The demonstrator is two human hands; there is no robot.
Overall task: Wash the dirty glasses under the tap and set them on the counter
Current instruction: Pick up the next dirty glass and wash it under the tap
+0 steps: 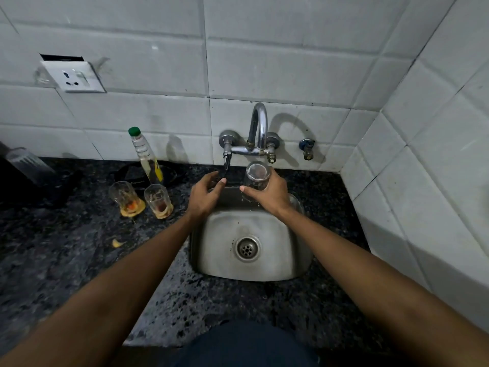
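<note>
Over the sink's [248, 271] back edge, the right hand [270, 194] grips a glass [256, 176] beneath the tap [260, 123] while the left hand [205, 194], loosely curled and holding nothing, reaches for the lever [226, 161], likely to start rinsing.

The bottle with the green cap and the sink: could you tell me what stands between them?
In the head view, one dirty glass stands on the counter between the bottle and the sink.

dark speckled granite counter [66, 260], steel sink [264, 226] set into it. on the counter left of the sink: two dirty glasses [125, 198] [158, 201] side by side, green-capped oil bottle [146, 157] just behind them, small yellow scrap [117, 243] nearer front
</note>
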